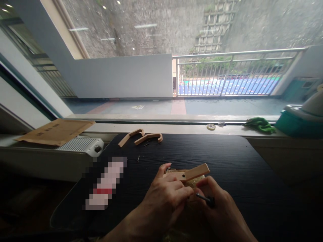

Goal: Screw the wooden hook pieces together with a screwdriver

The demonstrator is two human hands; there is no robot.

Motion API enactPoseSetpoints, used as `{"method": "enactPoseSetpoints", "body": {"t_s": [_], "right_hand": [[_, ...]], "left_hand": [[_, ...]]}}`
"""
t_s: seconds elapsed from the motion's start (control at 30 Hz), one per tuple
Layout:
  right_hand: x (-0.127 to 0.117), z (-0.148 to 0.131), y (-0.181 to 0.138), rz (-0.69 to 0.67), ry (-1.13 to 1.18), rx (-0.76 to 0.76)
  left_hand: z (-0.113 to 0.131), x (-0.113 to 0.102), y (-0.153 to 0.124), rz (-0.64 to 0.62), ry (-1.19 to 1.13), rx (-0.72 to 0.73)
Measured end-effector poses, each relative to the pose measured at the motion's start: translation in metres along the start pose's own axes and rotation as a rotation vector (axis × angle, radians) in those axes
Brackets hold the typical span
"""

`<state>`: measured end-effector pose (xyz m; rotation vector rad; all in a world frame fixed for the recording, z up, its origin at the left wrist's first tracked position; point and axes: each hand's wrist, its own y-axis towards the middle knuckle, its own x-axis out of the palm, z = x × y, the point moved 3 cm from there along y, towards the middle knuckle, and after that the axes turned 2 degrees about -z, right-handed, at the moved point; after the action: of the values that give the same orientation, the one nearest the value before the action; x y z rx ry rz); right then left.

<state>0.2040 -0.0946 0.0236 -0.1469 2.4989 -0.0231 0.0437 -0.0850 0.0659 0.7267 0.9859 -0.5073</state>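
My left hand [168, 191] is closed on a pale wooden hook [198, 172], its fingers pressing the near side. A dark hole shows in the hook's flat face; the curled end is hidden under my fingers. Beneath the hook lies something wrapped in yellowish clear plastic [193, 182], mostly covered by my hands. In my right hand [219, 198], fingers bent, is a small screwdriver [205, 199] with a metal shaft and dark handle. Its shaft points toward my left fingers, below the hook. Whether the tip touches anything, I cannot tell.
Two more wooden hooks [148, 137] lie at the black table's [222, 151] far edge, with small screws [138, 159] near them. A blurred-out pale item [109, 183] is on the left. On the sill are a green cloth [259, 125], a round disc [211, 126] and a teal container [297, 122].
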Motion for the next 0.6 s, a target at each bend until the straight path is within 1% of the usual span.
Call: {"method": "enactPoseSetpoints", "body": {"t_s": [0.1, 0.23, 0.4, 0.6], "right_hand": [[-0.0011, 0.002, 0.0008, -0.027, -0.012, 0.008], [-0.0015, 0.0018, 0.0009, -0.054, -0.01, -0.022], [-0.0002, 0.0, -0.001, 0.044, -0.031, -0.015], [0.0015, 0.0014, -0.0014, 0.061, -0.035, -0.031]], "left_hand": [[-0.0007, 0.0002, -0.0008, -0.021, 0.028, 0.011], [-0.0016, -0.0003, -0.0007, 0.002, 0.054, -0.02], [-0.0017, -0.0001, -0.0029, 0.058, 0.054, -0.056], [0.0008, 0.0004, -0.0039, 0.083, 0.06, -0.046]]}}
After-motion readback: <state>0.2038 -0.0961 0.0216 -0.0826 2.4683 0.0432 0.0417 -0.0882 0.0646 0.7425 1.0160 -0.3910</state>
